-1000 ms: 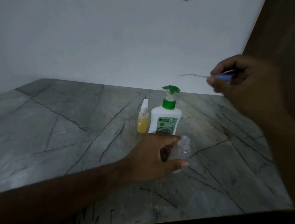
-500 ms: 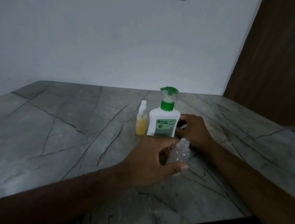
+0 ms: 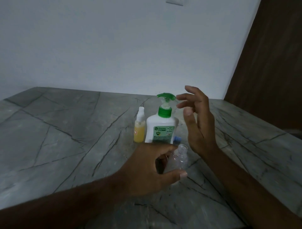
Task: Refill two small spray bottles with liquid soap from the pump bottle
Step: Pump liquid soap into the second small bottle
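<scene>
Grey stone countertop point(image 3: 65, 147), matt and crossed by dark crack-like veins, fills the lower half of the view. Behind it rises a plain pale wall point(image 3: 114, 49); a dark brown wooden panel point(image 3: 269, 65) stands at the right, and the lower edge of a white wall plate point(image 3: 174, 2) shows at the very top.

Near the middle of the counter stands a white pump bottle point(image 3: 161, 129) with a green collar and green pump head. Its green label reads "ORIGINAL"; the smaller print is too fine to read. Just beside it, on its left, stands a small spray bottle point(image 3: 139, 128) of yellow liquid with a clear cap on and a small label with a red border, unreadable.

Closer to the viewer, the left hand point(image 3: 147, 168) grasps a clear, empty, uncapped bottle point(image 3: 179, 159), thumb in front and fingers curled behind it. Whether its base rests on the counter cannot be told. A blue cap point(image 3: 177, 139) lies on the counter between this bottle and the pump bottle.

The right hand point(image 3: 198, 122) is raised just right of the pump head, fingers spread and relaxed, holding nothing.
</scene>
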